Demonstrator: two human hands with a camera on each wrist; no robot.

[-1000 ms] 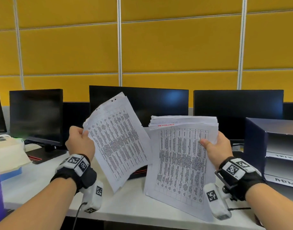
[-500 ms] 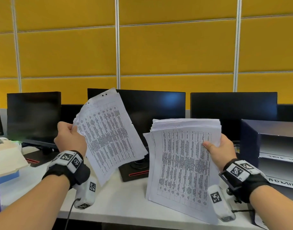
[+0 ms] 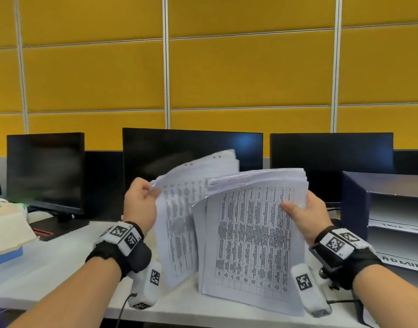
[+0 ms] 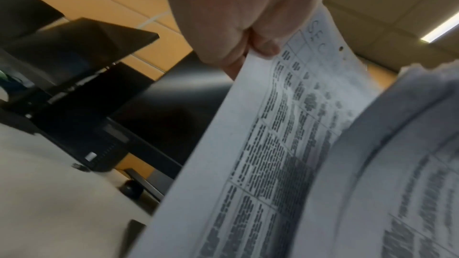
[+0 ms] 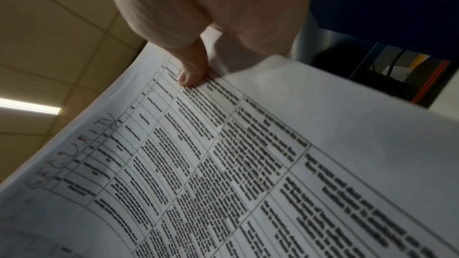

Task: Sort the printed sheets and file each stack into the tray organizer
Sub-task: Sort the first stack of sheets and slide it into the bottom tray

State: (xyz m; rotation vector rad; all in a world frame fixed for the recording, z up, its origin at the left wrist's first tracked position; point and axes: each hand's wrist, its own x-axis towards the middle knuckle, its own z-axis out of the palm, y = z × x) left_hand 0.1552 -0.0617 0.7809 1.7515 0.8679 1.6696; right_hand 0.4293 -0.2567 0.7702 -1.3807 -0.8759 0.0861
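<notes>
My left hand (image 3: pixel 141 202) pinches the top left edge of a thin bundle of printed sheets (image 3: pixel 177 223), upright and blurred, with punch holes along its top. In the left wrist view the same bundle (image 4: pixel 261 154) hangs from my left hand (image 4: pixel 248 46). My right hand (image 3: pixel 302 209) grips a thick stack of printed table sheets (image 3: pixel 253 237) by its right edge, thumb on the front page. The thin bundle now lies partly behind the thick stack's left side. The right wrist view shows my thumb (image 5: pixel 192 74) on the stack's top page (image 5: pixel 248 164). The dark blue tray organizer (image 3: pixel 387 209) stands at the right.
Three dark monitors (image 3: pixel 191 150) line the back of the white desk (image 3: pixel 49 268), before a yellow panel wall. A cream and blue box (image 3: pixel 6 235) sits at the left edge. Labels reading ADMIN (image 3: pixel 404 263) mark the organizer's shelves.
My left hand has swung its thin bundle to the right, from well apart to up against and behind the thick stack. The right hand and its stack have barely moved.
</notes>
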